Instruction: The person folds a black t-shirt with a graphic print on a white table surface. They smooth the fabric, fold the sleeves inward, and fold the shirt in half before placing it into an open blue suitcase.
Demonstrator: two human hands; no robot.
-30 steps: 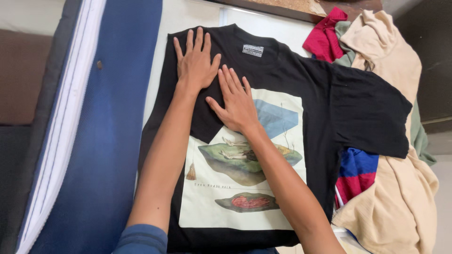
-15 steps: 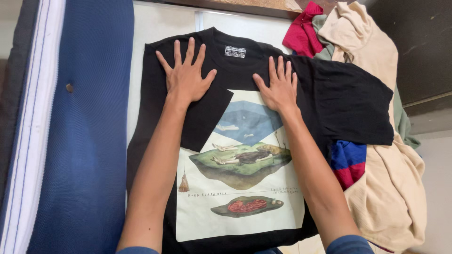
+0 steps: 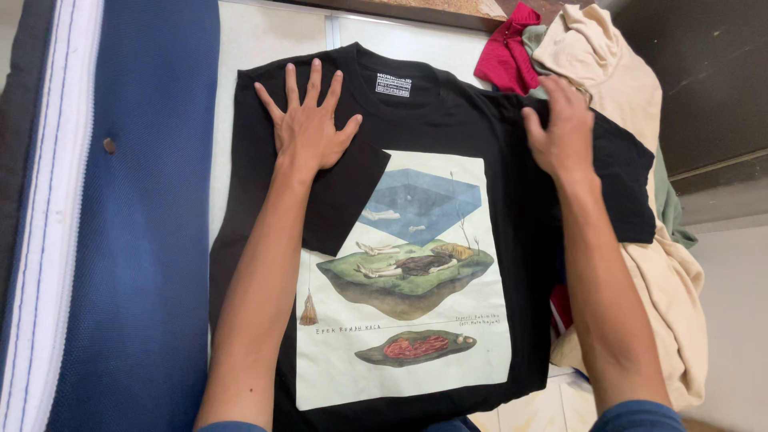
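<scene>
On the table: black cotton T-shirt (image 3: 520,240) with a large pale printed picture lies spread flat, collar toward the far edge, its left sleeve folded in over the chest.
Left hand: the left hand (image 3: 310,124) lies flat on the folded sleeve near the collar, fingers spread apart, gripping nothing.
Right hand: the right hand (image 3: 562,128) rests at the shirt's right shoulder, fingers curled down onto the black cloth; whether it pinches the fabric, I cannot tell.
Far right corner: crumpled red garment (image 3: 506,56) beside a heaped beige garment (image 3: 640,104), which runs under the shirt's right sleeve.
Left edge: blue woven cushion (image 3: 136,240) with white piping.
</scene>
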